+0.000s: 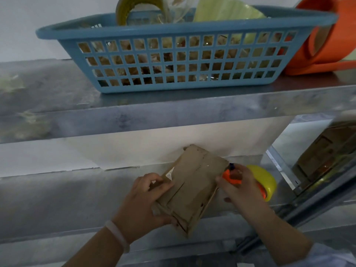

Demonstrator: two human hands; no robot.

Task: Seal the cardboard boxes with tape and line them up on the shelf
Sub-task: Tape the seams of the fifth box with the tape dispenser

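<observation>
Left forearm, nearest, with a white wristband (117, 235). Left hand (142, 197): fingers curled over the left edge of the cardboard box (192, 189), thumb at its near side, gripping it. Right forearm, with a pale blue sleeve (331, 255) at the bottom right corner. Right hand (239, 186): fingers wrapped round a tape dispenser (264, 180), orange body with a yellow roll, held at the box's right edge near its far corner. Cardboard box: flat, brown, lying on the lower metal shelf (57, 199), turned diagonally, near corner at the shelf's front edge, far corner towards the white wall; top flaps closed with a seam running lengthwise; a small white label (170, 173) by the left fingers. To the right, beyond the shelf's upright, more brown cardboard boxes (325, 151), blurred. Upper metal shelf (134, 112), above and behind the box. On it, a blue plastic basket (183, 31) with a lattice wall, holding crumpled clear bags, a roll of tape (123, 8) standing at the left and a pale green sheet (227, 10) at the right. Just beside the basket's right end, an orange plastic container (327, 41) tipped on its side; its exact kind cannot be told.
</observation>
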